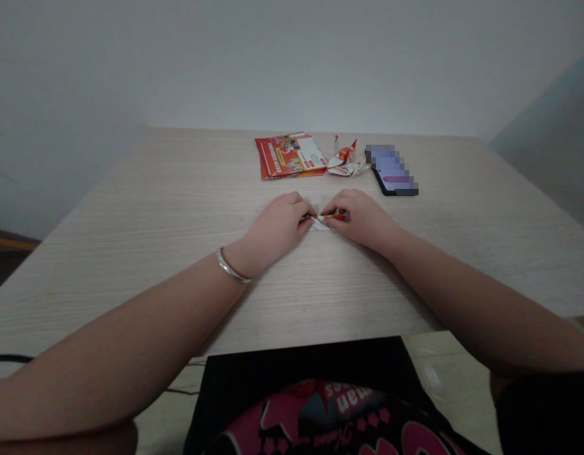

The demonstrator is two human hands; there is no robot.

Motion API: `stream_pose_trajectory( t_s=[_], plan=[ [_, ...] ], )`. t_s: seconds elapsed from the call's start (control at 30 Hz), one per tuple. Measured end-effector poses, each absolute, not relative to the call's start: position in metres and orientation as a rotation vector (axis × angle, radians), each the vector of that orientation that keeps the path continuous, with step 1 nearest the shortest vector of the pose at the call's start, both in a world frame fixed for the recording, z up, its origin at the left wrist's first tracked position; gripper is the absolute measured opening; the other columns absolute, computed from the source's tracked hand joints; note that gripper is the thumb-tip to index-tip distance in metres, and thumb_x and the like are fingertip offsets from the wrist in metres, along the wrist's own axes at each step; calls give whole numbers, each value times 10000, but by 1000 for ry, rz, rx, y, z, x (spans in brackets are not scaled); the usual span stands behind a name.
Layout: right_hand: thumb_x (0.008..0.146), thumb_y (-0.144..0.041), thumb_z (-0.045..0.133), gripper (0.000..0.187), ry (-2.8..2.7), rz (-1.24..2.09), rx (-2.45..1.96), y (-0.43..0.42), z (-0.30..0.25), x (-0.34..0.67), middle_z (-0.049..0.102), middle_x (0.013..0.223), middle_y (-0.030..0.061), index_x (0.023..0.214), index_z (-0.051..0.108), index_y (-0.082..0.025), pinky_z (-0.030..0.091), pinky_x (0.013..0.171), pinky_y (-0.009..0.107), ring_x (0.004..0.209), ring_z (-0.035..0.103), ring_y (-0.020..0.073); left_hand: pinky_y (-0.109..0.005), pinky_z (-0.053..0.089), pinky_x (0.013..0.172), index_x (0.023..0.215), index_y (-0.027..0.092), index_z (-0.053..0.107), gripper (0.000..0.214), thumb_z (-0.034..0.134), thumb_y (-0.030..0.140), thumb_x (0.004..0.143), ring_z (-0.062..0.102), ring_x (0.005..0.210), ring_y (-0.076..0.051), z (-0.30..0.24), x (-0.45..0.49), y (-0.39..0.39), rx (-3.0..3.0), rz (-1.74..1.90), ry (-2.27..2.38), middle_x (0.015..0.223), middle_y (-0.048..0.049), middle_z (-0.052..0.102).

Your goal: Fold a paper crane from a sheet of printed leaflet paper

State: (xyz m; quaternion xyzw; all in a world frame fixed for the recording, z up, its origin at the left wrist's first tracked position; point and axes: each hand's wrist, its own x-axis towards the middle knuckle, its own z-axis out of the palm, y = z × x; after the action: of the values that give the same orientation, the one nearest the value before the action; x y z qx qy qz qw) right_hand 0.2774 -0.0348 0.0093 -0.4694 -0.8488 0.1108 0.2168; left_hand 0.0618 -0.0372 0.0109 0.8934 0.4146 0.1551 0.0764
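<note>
A small folded piece of printed paper (320, 224), white with red and orange parts, lies low over the table between my two hands. My left hand (283, 224), with a silver bangle at the wrist, pinches its left side. On the right side, my right hand (361, 218) grips the paper between thumb and fingers, and a red-orange edge shows there. The fingertips of both hands nearly meet at the paper's middle. My fingers cover much of the paper, so its full folded shape is hidden.
Beyond my hands lies a stack of red and white printed leaflets (287, 157). Folded paper figures (346, 161) sit beside it, and a phone (394, 172) lies to their right. The pale wooden table (145, 215) ends at a wall behind.
</note>
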Motion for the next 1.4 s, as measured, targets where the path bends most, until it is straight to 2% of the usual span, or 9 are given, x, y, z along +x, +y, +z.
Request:
stream_pose_trajectory(
  t_s=[0.23,0.53,0.67,0.87,1.1,1.23,1.4],
  plan=[
    [864,-163,761,68,-2356,273,-1286,-38,8,275,759,969,83,928,775,-182,481,895,381,944,653,244,-415,526,966,1009,114,738,163,591,183,995,637,1022,-267,7,60,-37,2752,533,1187,1001,-116,708],
    [857,-142,739,116,-2447,314,-1216,-41,10,277,749,984,76,968,733,-175,467,807,325,898,655,219,-348,496,812,954,140,714,112,618,193,976,639,879,-231,11,60,-40,2731,472,1188,905,-81,694],
    [873,-157,714,98,-2523,254,-1244,-45,15,281,764,1008,90,967,736,-174,472,833,334,940,675,234,-335,484,790,904,147,693,94,614,171,948,631,854,-221,11,59,-39,2750,428,1209,883,-76,688],
    [918,-196,690,122,-2550,198,-1349,-48,16,276,786,1039,100,1022,752,-177,468,869,353,979,687,250,-330,492,777,928,150,700,73,632,159,904,625,836,-217,10,58,-37,2775,413,1210,876,-69,682],
    [948,-236,696,72,-2586,176,-1341,-46,15,272,783,983,95,963,744,-184,444,813,342,920,671,241,-374,535,865,1123,131,766,271,536,245,1037,672,960,-254,11,58,-39,2890,326,1101,1016,-119,730],
    [960,-260,685,94,-2570,188,-1339,-46,15,273,780,967,84,996,742,-194,430,786,335,890,661,233,-382,538,877,1067,127,773,279,505,195,1035,679,977,-258,13,58,-41,2921,305,1146,1023,-120,742],
    [947,-251,688,102,-2573,175,-1309,-46,14,272,775,968,96,961,760,-180,450,831,340,912,663,237,-378,533,836,1010,130,756,264,501,193,1031,676,951,-265,16,60,-43,2958,253,1203,972,-119,728]
  ],
)
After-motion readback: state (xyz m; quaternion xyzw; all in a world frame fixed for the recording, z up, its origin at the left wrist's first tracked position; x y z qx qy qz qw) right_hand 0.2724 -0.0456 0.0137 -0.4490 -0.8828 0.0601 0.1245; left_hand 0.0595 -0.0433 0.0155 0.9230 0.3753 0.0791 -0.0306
